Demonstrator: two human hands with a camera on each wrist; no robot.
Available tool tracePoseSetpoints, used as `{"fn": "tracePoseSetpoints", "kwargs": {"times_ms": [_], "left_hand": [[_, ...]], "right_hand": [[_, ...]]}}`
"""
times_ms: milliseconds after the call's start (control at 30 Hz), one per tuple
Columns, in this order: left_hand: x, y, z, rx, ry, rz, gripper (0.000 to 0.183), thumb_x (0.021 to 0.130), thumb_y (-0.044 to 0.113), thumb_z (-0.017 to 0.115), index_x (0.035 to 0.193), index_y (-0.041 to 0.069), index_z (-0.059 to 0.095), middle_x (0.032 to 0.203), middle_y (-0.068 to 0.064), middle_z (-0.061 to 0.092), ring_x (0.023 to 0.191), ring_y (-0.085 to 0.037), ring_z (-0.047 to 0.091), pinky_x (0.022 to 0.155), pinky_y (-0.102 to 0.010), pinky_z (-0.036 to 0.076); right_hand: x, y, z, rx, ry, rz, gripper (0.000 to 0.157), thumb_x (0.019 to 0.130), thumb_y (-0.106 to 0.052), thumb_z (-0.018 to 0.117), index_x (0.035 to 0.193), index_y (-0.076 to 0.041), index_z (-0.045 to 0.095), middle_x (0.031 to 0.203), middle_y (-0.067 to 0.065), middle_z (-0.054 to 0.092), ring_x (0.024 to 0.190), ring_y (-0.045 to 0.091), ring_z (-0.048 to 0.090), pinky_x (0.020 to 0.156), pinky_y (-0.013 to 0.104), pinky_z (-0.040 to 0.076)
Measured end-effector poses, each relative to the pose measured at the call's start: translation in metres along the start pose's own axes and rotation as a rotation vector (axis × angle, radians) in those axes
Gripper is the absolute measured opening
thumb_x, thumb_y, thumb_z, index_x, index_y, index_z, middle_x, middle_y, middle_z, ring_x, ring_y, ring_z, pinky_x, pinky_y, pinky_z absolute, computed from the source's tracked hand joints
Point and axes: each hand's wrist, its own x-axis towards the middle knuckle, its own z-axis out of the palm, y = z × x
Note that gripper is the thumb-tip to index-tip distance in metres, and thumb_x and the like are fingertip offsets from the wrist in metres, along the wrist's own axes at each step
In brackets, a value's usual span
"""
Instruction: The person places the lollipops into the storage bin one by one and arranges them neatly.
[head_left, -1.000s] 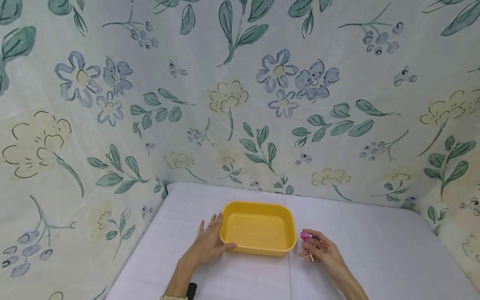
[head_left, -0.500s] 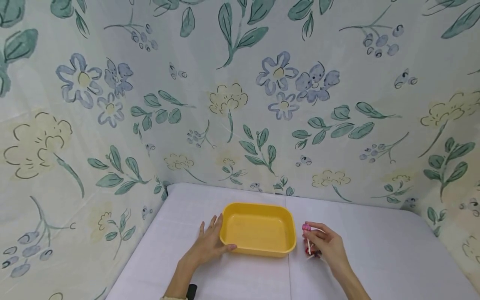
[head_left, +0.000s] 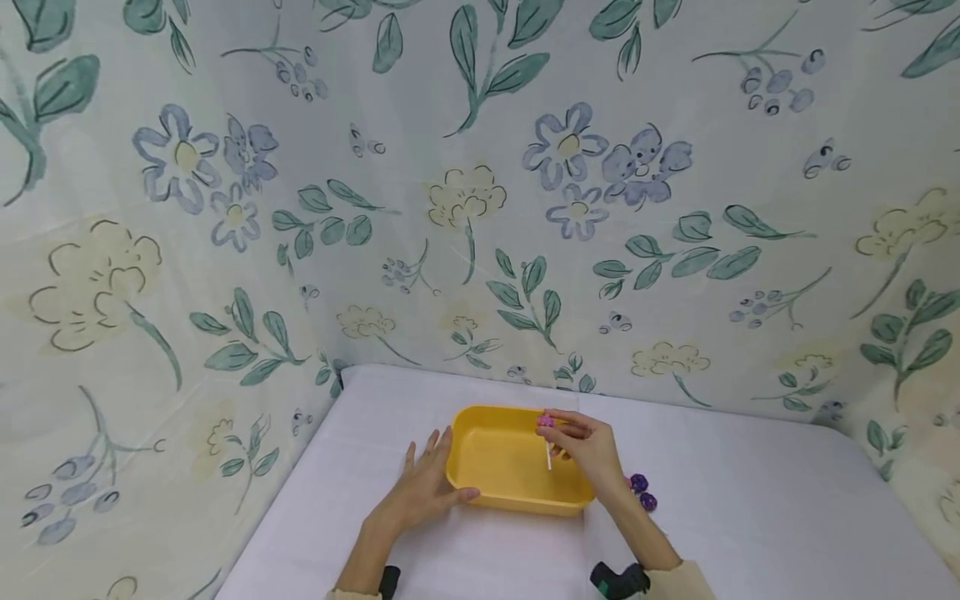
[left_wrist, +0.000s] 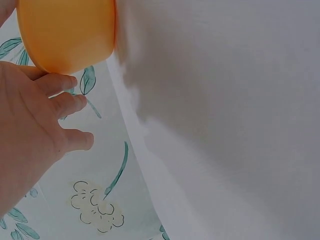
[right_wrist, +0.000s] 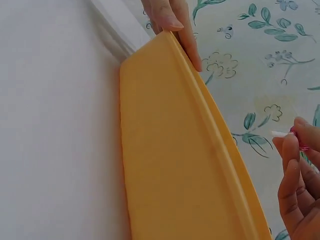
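A lollipop (head_left: pixel 546 421) with a pink wrapped head and white stick is pinched between the thumb and fingers of my right hand (head_left: pixel 592 454), above the right part of the yellow tray (head_left: pixel 517 503). The right wrist view shows its white stick (right_wrist: pixel 279 134) poking out past the fingertips. My left hand (head_left: pixel 422 490) rests against the tray's left end, fingers spread and fairly straight, the thumb on the near rim. In the left wrist view those fingers (left_wrist: pixel 67 105) touch the tray's outer wall (left_wrist: pixel 70 35) or extend beside it. The tray's inside shows no other items.
Two purple wrapped round heads (head_left: pixel 642 492) lie on the white tablecloth (head_left: pixel 750 500) right of the tray, with a bit of pink beside them, partly hidden by the right wrist. Floral cloth (head_left: pixel 465 200) hangs behind and at the sides.
My right hand has picked the pink lollipop from the pile right of the tray, lifted it and carried it leftward over the tray. The left hand has stayed at the tray's left end.
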Motion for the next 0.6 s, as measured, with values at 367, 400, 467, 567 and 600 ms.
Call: {"fn": "tracePoseSetpoints", "kwargs": {"times_ms": [367, 400, 467, 567, 600], "left_hand": [[0.000, -0.001, 0.001, 0.017, -0.016, -0.001, 0.112, 0.090, 0.067, 0.067, 0.166, 0.005, 0.012, 0.173, -0.015, 0.019, 0.162, -0.039, 0.014, 0.128, -0.070, 0.000], [0.001, -0.001, 0.001, 0.015, -0.017, -0.003, 0.112, 0.090, 0.067, 0.066, 0.167, 0.006, 0.012, 0.173, -0.015, 0.019, 0.162, -0.039, 0.014, 0.128, -0.070, 0.000], [0.001, -0.001, 0.001, 0.008, -0.017, -0.005, 0.112, 0.090, 0.067, 0.066, 0.167, 0.007, 0.012, 0.173, -0.014, 0.018, 0.162, -0.039, 0.014, 0.128, -0.071, 0.000], [0.000, -0.002, 0.001, 0.005, -0.020, -0.001, 0.111, 0.090, 0.067, 0.066, 0.167, 0.008, 0.012, 0.173, -0.014, 0.019, 0.162, -0.039, 0.015, 0.127, -0.071, 0.000], [0.000, -0.002, 0.001, 0.004, -0.021, 0.001, 0.111, 0.090, 0.067, 0.066, 0.167, 0.008, 0.012, 0.173, -0.014, 0.019, 0.162, -0.040, 0.015, 0.127, -0.071, 0.000]], "right_hand": [[0.024, -0.014, 0.081, -0.138, -0.106, -0.010, 0.026, 0.088, -0.023, 0.085, 0.109, -0.010, 0.081, 0.100, 0.007, 0.081, 0.081, 0.026, 0.072, 0.066, 0.022, 0.055], [0.025, -0.015, 0.086, -0.142, -0.107, -0.009, 0.024, 0.087, -0.021, 0.085, 0.108, -0.009, 0.082, 0.101, 0.008, 0.081, 0.083, 0.027, 0.073, 0.066, 0.022, 0.056], [0.026, -0.016, 0.096, -0.157, -0.112, -0.017, 0.023, 0.087, -0.018, 0.085, 0.107, -0.006, 0.082, 0.101, 0.011, 0.081, 0.083, 0.027, 0.074, 0.065, 0.022, 0.058], [0.026, -0.017, 0.110, -0.171, -0.113, -0.015, 0.020, 0.087, -0.015, 0.085, 0.103, -0.004, 0.082, 0.100, 0.012, 0.081, 0.079, 0.024, 0.073, 0.064, 0.021, 0.058], [0.026, -0.016, 0.114, -0.180, -0.115, -0.018, 0.019, 0.086, -0.014, 0.085, 0.102, -0.004, 0.082, 0.099, 0.012, 0.081, 0.077, 0.022, 0.072, 0.063, 0.020, 0.057]]}}
